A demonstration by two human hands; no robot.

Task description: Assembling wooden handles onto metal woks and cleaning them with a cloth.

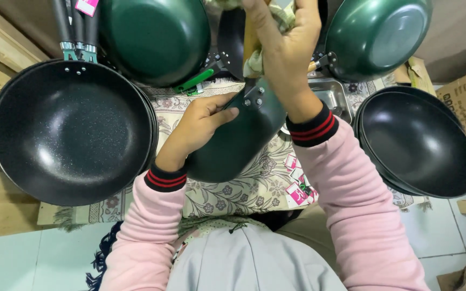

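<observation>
both hands (pixel 203 121) around green pan (pixel 233 143)

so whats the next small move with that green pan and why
Probably slide the cloth further along the handle: the right hand wraps the cloth around it, while the left hand braces the green pan by its rim.

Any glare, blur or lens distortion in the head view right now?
Head view: sharp overall, with wide-angle bending at the edges; soft glare on the black wok and the green pan; the right hand and left hand on the dark green pan show no motion blur.
</observation>
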